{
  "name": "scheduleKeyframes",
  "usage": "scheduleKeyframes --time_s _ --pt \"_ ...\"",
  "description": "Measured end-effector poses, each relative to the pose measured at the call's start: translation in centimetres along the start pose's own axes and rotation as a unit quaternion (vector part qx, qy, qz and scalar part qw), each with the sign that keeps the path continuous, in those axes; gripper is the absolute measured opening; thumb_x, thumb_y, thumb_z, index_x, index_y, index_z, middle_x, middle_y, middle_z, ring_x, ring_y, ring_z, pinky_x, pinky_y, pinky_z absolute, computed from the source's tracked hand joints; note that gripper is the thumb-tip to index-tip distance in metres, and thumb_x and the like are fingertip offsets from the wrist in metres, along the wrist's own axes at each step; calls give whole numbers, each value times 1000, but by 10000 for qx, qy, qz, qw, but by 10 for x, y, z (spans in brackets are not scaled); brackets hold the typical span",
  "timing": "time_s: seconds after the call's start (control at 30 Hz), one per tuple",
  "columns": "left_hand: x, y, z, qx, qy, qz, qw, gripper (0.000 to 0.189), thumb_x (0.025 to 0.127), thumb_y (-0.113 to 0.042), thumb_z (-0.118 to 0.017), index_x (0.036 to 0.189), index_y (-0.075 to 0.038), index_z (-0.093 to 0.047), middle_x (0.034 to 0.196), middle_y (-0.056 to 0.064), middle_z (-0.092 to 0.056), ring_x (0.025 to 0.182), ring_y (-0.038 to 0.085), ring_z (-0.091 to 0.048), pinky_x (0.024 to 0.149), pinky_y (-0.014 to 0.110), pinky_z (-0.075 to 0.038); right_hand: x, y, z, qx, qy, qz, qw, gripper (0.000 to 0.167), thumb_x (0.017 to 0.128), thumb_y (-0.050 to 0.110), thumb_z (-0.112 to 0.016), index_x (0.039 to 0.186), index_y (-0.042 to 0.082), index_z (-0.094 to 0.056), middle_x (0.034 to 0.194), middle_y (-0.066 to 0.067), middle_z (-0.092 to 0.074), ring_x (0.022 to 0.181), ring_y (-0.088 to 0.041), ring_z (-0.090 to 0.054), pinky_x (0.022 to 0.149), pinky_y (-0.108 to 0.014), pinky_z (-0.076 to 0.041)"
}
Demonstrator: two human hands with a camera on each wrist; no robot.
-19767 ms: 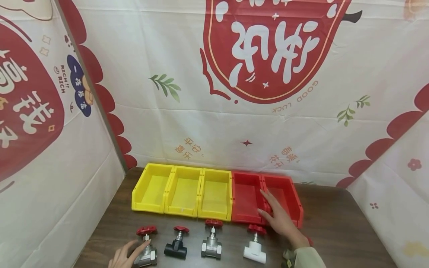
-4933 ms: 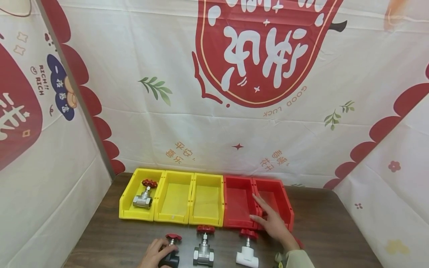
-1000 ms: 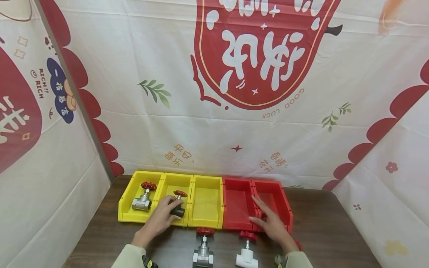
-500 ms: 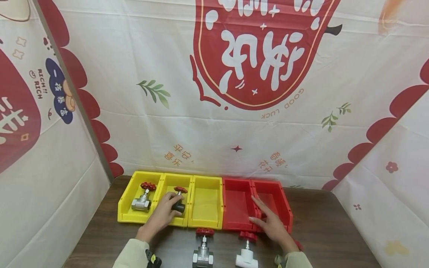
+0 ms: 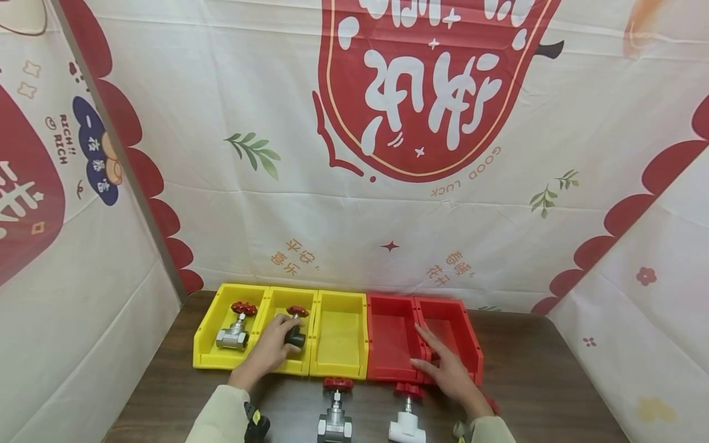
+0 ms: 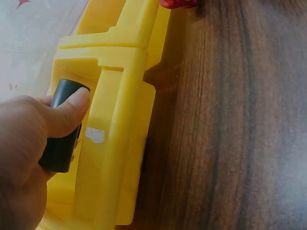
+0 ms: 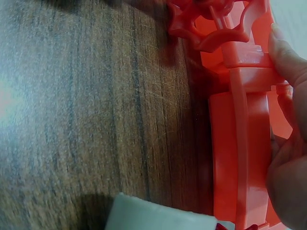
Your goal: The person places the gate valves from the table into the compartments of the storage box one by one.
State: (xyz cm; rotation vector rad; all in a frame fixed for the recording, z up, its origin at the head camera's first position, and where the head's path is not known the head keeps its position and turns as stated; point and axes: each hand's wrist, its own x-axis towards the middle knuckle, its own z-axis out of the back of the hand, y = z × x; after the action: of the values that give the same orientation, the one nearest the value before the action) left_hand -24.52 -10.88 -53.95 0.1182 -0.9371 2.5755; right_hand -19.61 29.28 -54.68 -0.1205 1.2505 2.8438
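The fingers of the left hand grip a black tee-bodied valve inside the second yellow bin from the left, hiding part of its body. The valve's pipe body is smooth and dark, topped by a red handwheel. The right hand rests, fingers loosely extended, on the red bins. Beside its forearm, a red object is too covered to identify.
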Motion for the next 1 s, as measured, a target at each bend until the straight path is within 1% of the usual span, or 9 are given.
scheduleKeyframes --time_s 0.17,0.33,0.4,0.57,0.7,0.8,1.0 --pt "4 0 -1 -26 57 116 9999 46 78 -1 -76 121 -11 -62 113 10 -52 100 27 -54 89 46 -48 0 1 0 36 23 6 10000 84 77 42 -78 145 51 -28 155 1 -26 133 -35 -36 89 -48 -49" --pt "5 1 -2 35 256 348 9991 45 78 -1 -76 119 -12 -62 114 12 -51 100 27 -53 89 47 -48 0 1 0 76 47 -1 10000 84 77 42 -78 145 50 -29 155 1 -26 133 -35 -36 90 -48 -49" --pt "6 2 -3 44 307 393 9987 44 78 0 -77 118 -12 -62 113 12 -51 99 27 -53 88 47 -48 -1 2 0 81 50 -6 10000 84 77 43 -78 145 51 -28 155 1 -26 133 -36 -36 90 -48 -49" --pt "8 3 -5 38 335 331 9989 44 77 0 -77 116 -10 -62 110 12 -52 97 27 -54 86 46 -49 -1 1 0 44 49 -33 10000 85 77 44 -77 145 52 -27 155 1 -26 133 -35 -37 89 -48 -49" --pt "9 3 -7 98 406 395 9983 44 76 0 -78 116 -10 -62 109 12 -52 97 27 -53 86 45 -49 -1 0 0 39 46 -46 10000 85 77 44 -77 145 52 -27 155 1 -26 133 -35 -36 89 -48 -49" --pt "9 4 -9 144 481 437 9978 45 75 -1 -79 116 -10 -62 109 12 -52 99 28 -52 86 45 -48 -1 0 1 21 38 -40 10000 84 77 43 -77 145 53 -27 155 1 -26 133 -35 -37 89 -48 -50" --pt "8 7 -14 242 506 319 9979 45 73 -4 -81 114 -9 -63 110 14 -53 105 33 -50 90 47 -46 -1 2 2 4 63 4 10000 84 78 42 -77 145 52 -27 155 2 -26 135 -34 -33 90 -49 -48"
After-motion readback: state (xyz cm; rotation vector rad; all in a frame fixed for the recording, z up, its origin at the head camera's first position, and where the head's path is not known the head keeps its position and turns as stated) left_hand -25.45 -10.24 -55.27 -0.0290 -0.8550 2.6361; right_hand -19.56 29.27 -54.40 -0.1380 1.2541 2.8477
